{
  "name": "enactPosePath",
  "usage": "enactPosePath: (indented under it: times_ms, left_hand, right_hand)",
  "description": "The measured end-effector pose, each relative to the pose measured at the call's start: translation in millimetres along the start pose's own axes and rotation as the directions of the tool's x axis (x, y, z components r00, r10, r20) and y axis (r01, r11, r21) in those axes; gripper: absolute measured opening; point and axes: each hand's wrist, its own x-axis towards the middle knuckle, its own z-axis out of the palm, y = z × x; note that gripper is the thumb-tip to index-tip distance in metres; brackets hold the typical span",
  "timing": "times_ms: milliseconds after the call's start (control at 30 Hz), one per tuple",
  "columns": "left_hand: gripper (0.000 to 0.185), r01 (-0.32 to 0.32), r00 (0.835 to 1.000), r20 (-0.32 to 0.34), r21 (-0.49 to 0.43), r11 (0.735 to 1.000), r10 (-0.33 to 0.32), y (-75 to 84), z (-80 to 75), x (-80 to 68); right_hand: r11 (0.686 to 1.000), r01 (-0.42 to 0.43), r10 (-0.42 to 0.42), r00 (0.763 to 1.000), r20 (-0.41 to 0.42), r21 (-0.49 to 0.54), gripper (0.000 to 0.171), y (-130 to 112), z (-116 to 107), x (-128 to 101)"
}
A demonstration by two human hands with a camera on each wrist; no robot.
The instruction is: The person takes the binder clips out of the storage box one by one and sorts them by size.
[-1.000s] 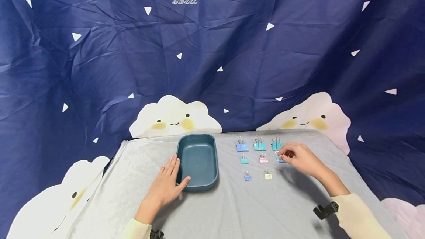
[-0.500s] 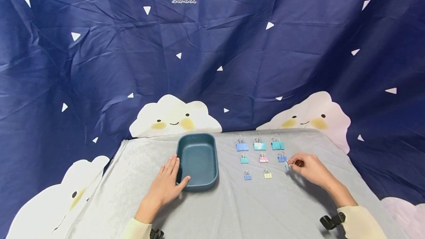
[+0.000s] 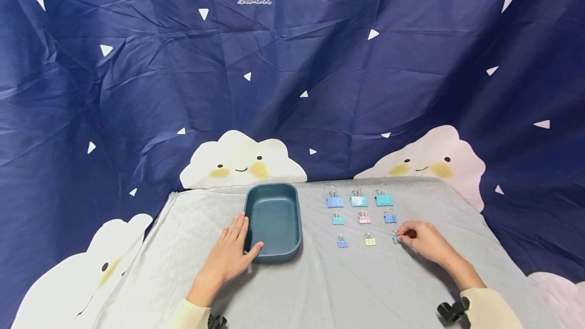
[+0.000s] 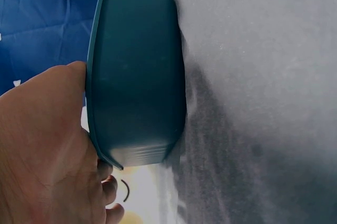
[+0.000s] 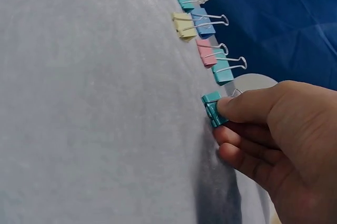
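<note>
A dark teal oblong tray [image 3: 273,221] [image 4: 138,71] sits on the grey cloth. My left hand [image 3: 230,250] [image 4: 42,145] rests flat against its left wall, the thumb at its near corner. My right hand [image 3: 422,240] [image 5: 274,139] pinches a small teal binder clip [image 3: 395,238] [image 5: 212,108] down at the cloth, at the right end of the nearest clip row. Beside it in that row lie a yellow clip [image 3: 369,240] and a blue clip [image 3: 342,242].
Two more rows of coloured binder clips lie behind, among them a pink clip [image 3: 364,218] and a larger blue clip [image 3: 334,200]. The grey-covered table [image 3: 329,288] ends at a dark blue cloud-print backdrop [image 3: 292,75].
My right hand has drawn back toward me and to the right from the middle clip row, carrying the small teal clip down to the nearest row. The left hand has stayed on the tray.
</note>
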Motion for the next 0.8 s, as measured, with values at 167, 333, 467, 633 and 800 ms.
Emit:
enactPosePath:
  times_ms: [167, 333, 467, 633, 800]
  left_hand:
    - [0.09, 0.003, 1.0, 0.004, -0.002, 1.0, -0.003, 0.1, 0.4, 0.1]
    - [0.089, 0.004, 1.0, 0.003, -0.005, 1.0, -0.004, -0.6, 0.6, 0.6]
    - [0.09, 0.0, 1.0, 0.001, -0.002, 1.0, 0.0, -0.7, -0.2, 0.6]
    - [0.091, -0.004, 1.0, 0.002, -0.005, 1.0, 0.004, -0.1, -2.2, -1.0]
    - [0.09, 0.003, 1.0, 0.009, -0.027, 1.0, -0.002, -0.2, -4.4, -2.1]
  right_hand:
    - [1.0, -0.007, 0.007, 1.0, -0.015, 0.002, 0.008, 1.9, 4.2, -1.5]
    - [1.0, -0.011, 0.011, 1.0, -0.026, 0.006, 0.008, 2.2, 5.5, -1.8]
    - [1.0, -0.015, 0.015, 1.0, -0.027, 0.017, 0.009, 2.8, 6.4, -3.0]
    - [1.0, 0.0, 0.0, 1.0, -0.02, 0.022, 0.007, 6.3, 8.4, -2.9]
    - [0.999, 0.011, -0.01, 1.0, -0.025, 0.031, 0.011, 5.9, 6.4, -1.1]
